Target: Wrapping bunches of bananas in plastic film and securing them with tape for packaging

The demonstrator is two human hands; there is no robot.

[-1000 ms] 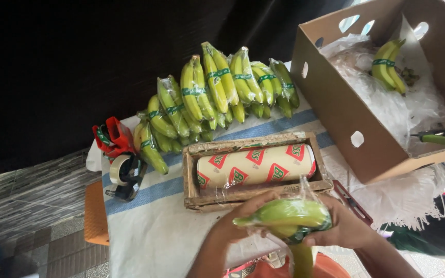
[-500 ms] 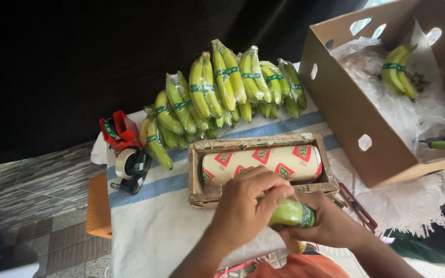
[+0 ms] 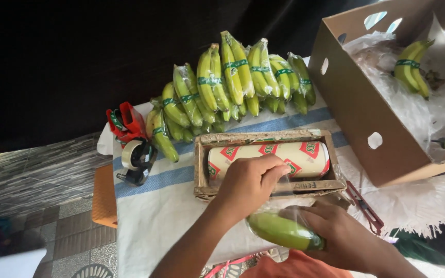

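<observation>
On the white cloth with blue stripes [image 3: 145, 216] sat a shallow, worn cardboard tray [image 3: 200, 170], and inside it lay a cream-coloured roll of cling film [image 3: 305, 154] on its side, printed with red and green diamond-shaped labels. Behind the tray a row of green banana bunches [image 3: 227, 77] stretched across the cloth, each bunch wrapped in clear film and circled by a narrow green band. At the row's left end stood a red tape dispenser [image 3: 127, 123] with a roll of clear tape [image 3: 132, 153] just beside it. To the right, a large brown cardboard box [image 3: 366, 108] with oval holes in its walls held crumpled clear plastic and one more green-banded bunch [image 3: 413, 64].

Near the table's front edge, the right hand [image 3: 336, 234] curled around a green banana bunch [image 3: 279, 230] (already partly covered in clear film), gripping it from the right side. The left hand [image 3: 248, 185] hovered over the tray's front wall, its fingers pressed together and pinching the stretched sheet of film that ran down onto the bunch.
</observation>
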